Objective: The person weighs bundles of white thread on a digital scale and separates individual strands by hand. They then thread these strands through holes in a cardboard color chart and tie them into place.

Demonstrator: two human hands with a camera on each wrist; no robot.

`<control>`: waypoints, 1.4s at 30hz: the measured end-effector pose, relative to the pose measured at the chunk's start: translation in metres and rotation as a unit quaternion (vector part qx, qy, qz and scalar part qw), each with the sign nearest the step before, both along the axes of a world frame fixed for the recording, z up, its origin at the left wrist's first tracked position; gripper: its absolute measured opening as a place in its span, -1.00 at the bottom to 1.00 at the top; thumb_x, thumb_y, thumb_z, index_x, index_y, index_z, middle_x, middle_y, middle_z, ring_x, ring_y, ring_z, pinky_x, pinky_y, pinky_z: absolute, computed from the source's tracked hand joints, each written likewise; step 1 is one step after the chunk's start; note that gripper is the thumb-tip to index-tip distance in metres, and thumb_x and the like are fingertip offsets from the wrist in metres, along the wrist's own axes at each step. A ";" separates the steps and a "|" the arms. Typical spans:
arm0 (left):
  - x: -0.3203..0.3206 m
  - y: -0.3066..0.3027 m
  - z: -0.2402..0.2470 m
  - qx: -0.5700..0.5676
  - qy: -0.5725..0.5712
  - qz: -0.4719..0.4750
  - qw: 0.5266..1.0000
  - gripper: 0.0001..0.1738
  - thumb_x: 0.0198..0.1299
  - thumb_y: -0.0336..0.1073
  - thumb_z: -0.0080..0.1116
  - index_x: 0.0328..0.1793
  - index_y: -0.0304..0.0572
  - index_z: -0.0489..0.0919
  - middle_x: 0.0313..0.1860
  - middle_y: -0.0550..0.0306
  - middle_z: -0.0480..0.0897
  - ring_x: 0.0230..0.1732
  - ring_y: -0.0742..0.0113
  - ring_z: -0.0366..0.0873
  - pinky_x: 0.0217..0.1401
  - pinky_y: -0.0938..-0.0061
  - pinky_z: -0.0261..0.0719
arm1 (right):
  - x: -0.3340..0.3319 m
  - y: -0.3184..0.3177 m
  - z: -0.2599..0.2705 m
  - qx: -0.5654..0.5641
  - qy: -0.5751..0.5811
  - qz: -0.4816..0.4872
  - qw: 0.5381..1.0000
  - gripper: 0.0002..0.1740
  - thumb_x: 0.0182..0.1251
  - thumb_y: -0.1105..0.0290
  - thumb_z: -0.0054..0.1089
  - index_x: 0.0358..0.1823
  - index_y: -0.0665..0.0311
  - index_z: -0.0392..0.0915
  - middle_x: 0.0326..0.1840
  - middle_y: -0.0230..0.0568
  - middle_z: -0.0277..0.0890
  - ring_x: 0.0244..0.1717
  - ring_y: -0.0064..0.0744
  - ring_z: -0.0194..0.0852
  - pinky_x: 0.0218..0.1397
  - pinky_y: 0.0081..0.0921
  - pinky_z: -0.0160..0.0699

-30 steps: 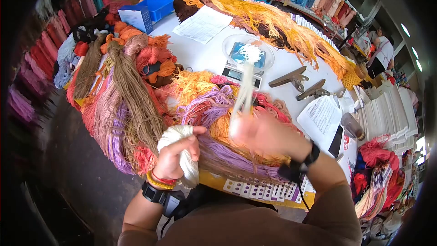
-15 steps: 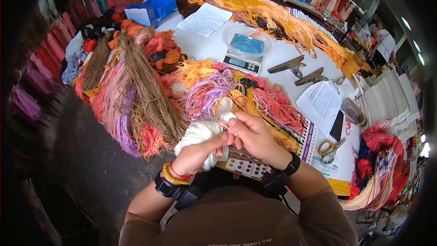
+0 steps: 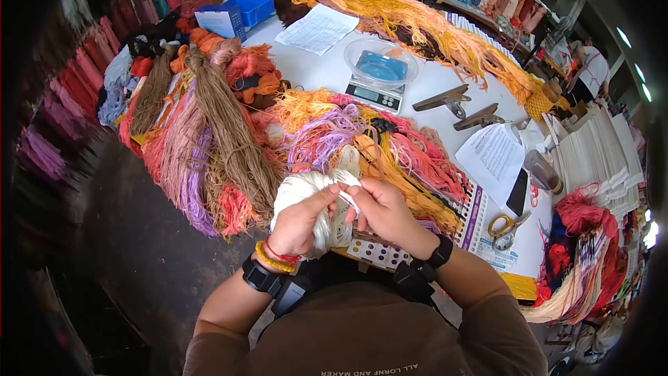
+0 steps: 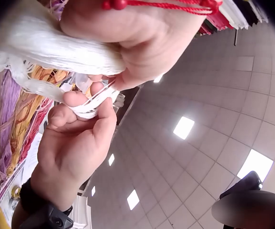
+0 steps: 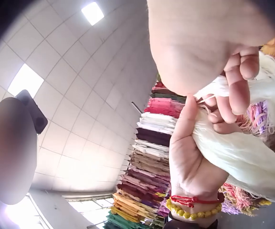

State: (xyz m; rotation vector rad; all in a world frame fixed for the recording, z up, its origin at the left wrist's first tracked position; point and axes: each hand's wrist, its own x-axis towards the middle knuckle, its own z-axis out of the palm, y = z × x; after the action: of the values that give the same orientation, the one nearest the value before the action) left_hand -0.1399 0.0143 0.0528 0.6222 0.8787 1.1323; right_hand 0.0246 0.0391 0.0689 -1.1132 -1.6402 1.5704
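Observation:
A thick skein of white yarn (image 3: 300,189) hangs over my left hand (image 3: 296,225), whose thumb and fingers grip it. My right hand (image 3: 387,210) meets the left one at the skein's right side. Between its thumb and fingers it pinches a thin bundle of white strands (image 4: 95,103), drawn taut toward the left fingertips in the left wrist view. Loose white strands trail down beside the skein. In the right wrist view the skein (image 5: 240,148) spreads away from the left hand, and the right hand's palm hides part of the pinch.
Colored yarn hanks (image 3: 424,167) cover the table's near side, with brown hanks (image 3: 229,125) to the left. Behind stands a digital scale (image 3: 374,96) bearing a clear bowl (image 3: 408,69). Two metal clips (image 3: 442,99), papers (image 3: 490,157), scissors (image 3: 502,227) and a phone (image 3: 517,191) lie to the right.
The white strands that stretched from the bowl to my right hand have left the bowl. My right hand came down and left to join the left hand; since then both have barely moved.

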 end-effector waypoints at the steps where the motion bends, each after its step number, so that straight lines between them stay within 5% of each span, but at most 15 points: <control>1: 0.000 0.001 0.000 0.001 -0.017 0.004 1.000 -0.78 0.21 -0.24 0.10 -0.20 -0.28 0.54 -0.37 0.23 0.51 -0.34 0.53 0.42 -0.26 0.64 0.37 | 0.000 0.001 -0.002 0.000 0.000 0.000 1.000 -0.73 0.40 0.27 -0.16 -0.26 0.33 0.45 -0.57 -0.35 0.46 -0.69 -0.71 0.33 -0.63 -0.73 0.30; 7: 0.003 0.008 0.007 0.018 -0.155 0.029 0.987 -0.77 0.24 -0.30 -0.04 -0.08 -0.29 0.47 -0.37 0.19 0.51 -0.22 0.33 0.53 -0.06 0.42 0.46 | -0.001 0.008 -0.009 0.036 0.026 -0.020 0.999 -0.73 0.38 0.27 -0.14 -0.29 0.33 0.45 -0.48 -0.29 0.50 -0.64 -0.66 0.35 -0.59 -0.67 0.31; 9: -0.009 0.008 0.000 0.036 -0.210 0.026 0.977 -0.78 0.24 -0.30 -0.05 -0.10 -0.28 0.47 -0.41 0.21 0.48 -0.26 0.33 0.50 -0.02 0.38 0.44 | 0.005 0.015 -0.007 -0.210 0.323 -0.029 0.922 -0.75 0.36 0.26 -0.13 -0.35 0.28 0.44 -0.39 -0.28 0.46 -0.60 -0.58 0.34 -0.54 -0.62 0.31; 13: -0.040 -0.004 0.009 0.123 -0.307 0.012 0.944 -0.66 0.25 -0.30 -0.07 0.10 -0.28 0.38 -0.67 0.38 0.26 -0.61 0.54 0.24 -0.21 0.46 0.44 | 0.023 0.033 0.022 -0.240 0.479 0.057 0.842 -0.74 0.36 0.23 -0.12 -0.41 0.24 0.37 -0.47 -0.36 0.34 -0.61 -0.60 0.24 -0.57 -0.64 0.20; 17: -0.110 -0.033 0.024 0.186 -0.289 0.131 0.930 -0.50 0.27 -0.35 -0.12 0.33 -0.28 0.16 -0.71 0.45 0.14 -0.71 0.67 0.09 -0.64 0.71 0.20 | 0.080 0.055 0.064 -0.074 0.274 0.031 0.958 -0.70 0.37 0.16 -0.12 -0.41 0.22 0.38 -0.58 -0.50 0.20 -0.63 -0.77 0.05 -0.66 -0.78 0.01; 20: -0.190 -0.064 0.032 0.227 -0.226 0.251 0.914 -0.47 0.30 -0.38 -0.15 0.38 -0.25 0.10 -0.67 0.44 0.11 -0.70 0.70 0.04 -0.70 0.78 0.06 | 0.127 0.086 0.075 0.078 -0.024 -0.211 0.974 -0.65 0.33 0.07 -0.06 -0.52 0.12 0.33 -0.72 -0.61 0.08 -0.76 -0.79 -0.12 -0.73 -0.79 -0.15; 28: -0.422 -0.157 -0.019 0.069 0.057 0.569 0.818 -0.55 0.29 -0.30 -0.11 0.30 -0.17 0.25 -0.66 0.43 0.07 -0.64 0.59 0.07 -0.56 0.63 0.18 | 0.330 0.182 0.073 0.246 -0.316 -0.385 0.832 -0.61 0.33 0.06 -0.11 -0.57 0.14 0.39 -0.77 -0.52 0.16 -0.79 -0.67 0.00 -0.71 -0.63 -0.03; 30: -0.504 -0.195 -0.049 0.029 0.162 0.609 0.776 -0.56 0.29 -0.30 -0.13 0.29 -0.16 0.25 -0.66 0.42 0.07 -0.63 0.56 0.09 -0.51 0.61 0.23 | 0.384 0.202 0.068 0.426 -0.418 -0.425 0.681 -0.60 0.34 0.07 -0.12 -0.58 0.15 0.40 -0.79 -0.50 0.17 -0.79 -0.66 0.06 -0.69 -0.62 0.04; 32: -0.602 -0.243 -0.091 -0.002 0.247 0.622 0.743 -0.54 0.27 -0.27 -0.10 0.30 -0.14 0.24 -0.65 0.41 0.11 -0.61 0.53 0.11 -0.49 0.54 0.27 | 0.417 0.207 0.079 0.443 -0.428 -0.443 0.652 -0.61 0.34 0.08 -0.13 -0.57 0.15 0.40 -0.79 -0.49 0.20 -0.80 -0.67 0.07 -0.71 -0.63 0.04; 33: -0.558 -0.226 -0.066 -0.035 0.258 0.666 0.699 -0.54 0.26 -0.25 -0.09 0.28 -0.15 0.26 -0.64 0.42 0.13 -0.60 0.52 0.12 -0.48 0.53 0.27 | 0.428 0.209 0.082 0.459 -0.437 -0.460 0.622 -0.61 0.34 0.08 -0.13 -0.57 0.15 0.39 -0.78 -0.48 0.22 -0.82 -0.67 0.08 -0.73 -0.65 0.05; 34: -0.499 -0.202 -0.033 -0.071 0.265 0.707 0.652 -0.54 0.25 -0.23 -0.07 0.27 -0.16 0.28 -0.64 0.43 0.14 -0.60 0.52 0.13 -0.48 0.52 0.27 | 0.417 0.201 0.093 0.458 -0.438 -0.461 0.621 -0.61 0.34 0.08 -0.13 -0.57 0.15 0.39 -0.78 -0.48 0.22 -0.82 -0.67 0.08 -0.73 -0.65 0.05; 36: -0.447 -0.181 -0.020 -0.056 0.232 0.673 0.700 -0.54 0.22 -0.20 -0.02 0.23 -0.18 0.33 -0.62 0.46 0.17 -0.59 0.57 0.12 -0.49 0.60 0.24 | 0.343 0.168 0.136 0.157 -0.275 -0.432 0.845 -0.62 0.33 0.08 -0.12 -0.54 0.16 0.38 -0.74 -0.47 0.28 -0.86 -0.69 0.06 -0.79 -0.72 -0.01; 37: -0.421 -0.166 -0.018 -0.044 0.243 0.599 0.761 -0.56 0.22 -0.21 -0.03 0.21 -0.19 0.34 -0.62 0.47 0.17 -0.60 0.60 0.11 -0.49 0.64 0.21 | 0.309 0.160 0.145 0.138 -0.206 -0.398 0.883 -0.66 0.35 0.13 -0.14 -0.50 0.17 0.37 -0.71 -0.48 0.31 -0.89 -0.73 0.00 -0.84 -0.78 -0.06; 40: -0.356 -0.131 -0.026 0.003 0.143 0.390 0.910 -0.61 0.23 -0.26 -0.04 0.17 -0.20 0.38 -0.60 0.48 0.19 -0.60 0.67 0.10 -0.52 0.72 0.14 | 0.233 0.150 0.172 0.158 -0.073 -0.272 0.947 -0.73 0.37 0.21 -0.18 -0.45 0.17 0.35 -0.53 -0.31 0.50 -0.81 -0.70 0.16 -0.77 -0.77 0.07; 42: -0.302 -0.106 -0.029 0.012 0.111 0.341 0.933 -0.65 0.25 -0.29 -0.07 0.14 -0.22 0.40 -0.59 0.47 0.22 -0.60 0.68 0.13 -0.52 0.71 0.17 | 0.192 0.154 0.192 0.211 -0.037 -0.223 0.951 -0.72 0.39 0.19 -0.19 -0.43 0.18 0.34 -0.28 -0.19 0.56 -0.66 -0.68 0.38 -0.67 -0.82 0.23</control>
State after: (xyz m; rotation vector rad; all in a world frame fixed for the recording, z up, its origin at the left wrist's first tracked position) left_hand -0.4418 -0.0915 0.0236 0.4760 1.3343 1.7179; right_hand 0.2162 0.1935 0.2614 -1.2061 -1.5343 0.8514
